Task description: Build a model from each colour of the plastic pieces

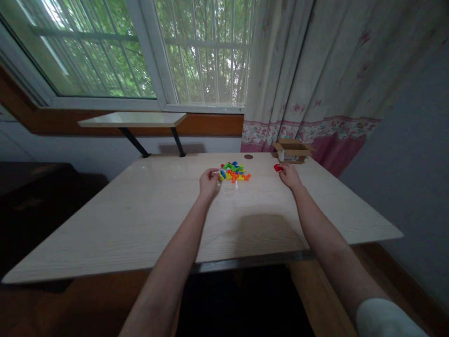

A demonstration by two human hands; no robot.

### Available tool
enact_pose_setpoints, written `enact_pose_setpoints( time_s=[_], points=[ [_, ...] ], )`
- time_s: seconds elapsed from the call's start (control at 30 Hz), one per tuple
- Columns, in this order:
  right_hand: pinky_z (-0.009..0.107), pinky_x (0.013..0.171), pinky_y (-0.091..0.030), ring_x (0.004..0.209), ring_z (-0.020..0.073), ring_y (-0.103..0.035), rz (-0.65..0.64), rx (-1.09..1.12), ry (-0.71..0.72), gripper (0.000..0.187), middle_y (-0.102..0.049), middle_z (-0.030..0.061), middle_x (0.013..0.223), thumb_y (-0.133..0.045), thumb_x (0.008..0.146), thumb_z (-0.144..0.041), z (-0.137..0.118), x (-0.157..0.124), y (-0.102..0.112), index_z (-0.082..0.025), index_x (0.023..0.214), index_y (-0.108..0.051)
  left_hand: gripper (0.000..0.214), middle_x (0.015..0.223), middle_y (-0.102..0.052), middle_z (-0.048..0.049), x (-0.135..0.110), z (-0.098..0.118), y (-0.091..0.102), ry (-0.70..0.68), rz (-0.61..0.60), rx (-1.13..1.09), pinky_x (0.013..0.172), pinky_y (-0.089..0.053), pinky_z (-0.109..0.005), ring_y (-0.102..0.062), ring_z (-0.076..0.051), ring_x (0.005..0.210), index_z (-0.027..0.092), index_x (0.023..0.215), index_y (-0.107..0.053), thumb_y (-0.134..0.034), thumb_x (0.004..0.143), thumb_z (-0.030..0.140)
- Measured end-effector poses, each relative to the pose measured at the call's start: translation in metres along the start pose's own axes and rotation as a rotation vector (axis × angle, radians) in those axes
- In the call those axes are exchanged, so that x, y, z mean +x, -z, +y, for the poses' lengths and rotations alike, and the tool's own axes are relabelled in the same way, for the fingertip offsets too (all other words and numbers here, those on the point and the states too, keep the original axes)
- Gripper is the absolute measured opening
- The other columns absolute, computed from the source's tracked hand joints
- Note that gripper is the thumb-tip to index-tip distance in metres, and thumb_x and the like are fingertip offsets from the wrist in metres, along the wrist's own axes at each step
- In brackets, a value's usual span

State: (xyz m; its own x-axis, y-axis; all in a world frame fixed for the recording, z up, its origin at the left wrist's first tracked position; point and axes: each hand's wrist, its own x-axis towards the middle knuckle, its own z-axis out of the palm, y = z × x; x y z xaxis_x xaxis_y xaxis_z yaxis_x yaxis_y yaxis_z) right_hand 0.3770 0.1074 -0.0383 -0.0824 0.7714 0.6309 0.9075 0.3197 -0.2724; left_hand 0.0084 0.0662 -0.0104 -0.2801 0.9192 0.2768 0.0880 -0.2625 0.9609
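Observation:
A small pile of colourful plastic pieces (234, 171) in green, yellow, orange, blue and red lies on the pale wooden table (154, 220). At the pile's left edge is my left hand (209, 181), its thumb and fingers drawn together. Something pale may be between those fingertips, but it is too small to name. Over on the right, my right hand (290, 176) pinches a red plastic piece (277, 167) in front of an open cardboard box (293, 152).
A raised white shelf (135, 119) on black legs stands at the table's back left. Behind the table are a barred window (206, 56) and a flowered curtain (298, 79). A round brown disc (248, 157) sits near the back edge.

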Motion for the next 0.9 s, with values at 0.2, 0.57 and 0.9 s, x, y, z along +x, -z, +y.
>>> enact_pose_setpoints(
  time_s=[0.2, 0.57, 0.9],
  points=[
    [0.041, 0.094, -0.039, 0.104, 0.0256, -0.052, 0.011, 0.048, 0.068, 0.029, -0.060, 0.0121, 0.108, -0.046, 0.079, -0.016, -0.036, 0.009, 0.007, -0.016, 0.101, -0.065, 0.023, 0.059, -0.055, 0.0010, 0.004, -0.010, 0.003, -0.062, 0.015, 0.044, 0.052, -0.038, -0.022, -0.052, -0.013, 0.056, 0.017, 0.081, -0.065, -0.054, 0.061, 0.021],
    [0.032, 0.095, -0.039, 0.104, 0.0193, -0.055, -0.290, 0.221, 0.312, 0.030, -0.063, 0.0100, 0.108, -0.047, 0.081, -0.012, -0.170, 0.055, -0.029, -0.014, 0.107, -0.062, 0.019, 0.063, -0.060, -0.0012, 0.000, 0.001, 0.011, -0.034, 0.159, 0.214, 0.058, -0.039, -0.024, -0.054, -0.013, 0.060, 0.017, 0.073, -0.065, -0.049, 0.064, 0.014],
    [0.038, 0.094, -0.039, 0.116, 0.0268, -0.051, -0.634, -0.003, 0.101, 0.046, -0.053, 0.0122, 0.129, -0.040, 0.089, -0.046, -0.216, 0.091, -0.067, -0.020, 0.125, -0.053, 0.018, 0.076, -0.064, -0.0044, -0.002, 0.003, 0.015, -0.068, 0.121, 0.429, 0.067, -0.042, -0.027, -0.057, -0.016, 0.069, 0.017, 0.080, -0.064, -0.048, 0.072, 0.017]
  ],
)
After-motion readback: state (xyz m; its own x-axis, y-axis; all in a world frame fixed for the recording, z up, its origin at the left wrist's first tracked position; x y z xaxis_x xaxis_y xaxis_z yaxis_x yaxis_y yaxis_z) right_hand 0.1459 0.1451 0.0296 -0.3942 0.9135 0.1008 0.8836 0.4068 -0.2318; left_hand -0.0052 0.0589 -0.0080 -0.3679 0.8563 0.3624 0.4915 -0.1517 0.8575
